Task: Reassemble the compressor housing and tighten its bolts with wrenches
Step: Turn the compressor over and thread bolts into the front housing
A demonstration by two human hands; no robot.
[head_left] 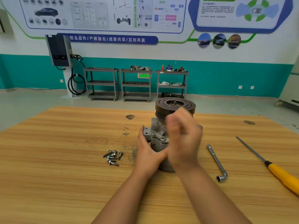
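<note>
Loose bolts [113, 157] lie left of centre. Just right of them the left hand [148, 152] curls round the left flank of the compressor housing [157, 135], forearm slanting up from the bottom edge. The right hand [183, 138], motion-blurred, is raised before the housing at mid-frame; its grip I cannot tell. An L-shaped wrench [216, 160] lies further right.

bolts [113, 157] left of compressor [159, 135], wrench [216, 162] right (tabletop [64, 159] bare nearer)
</note>
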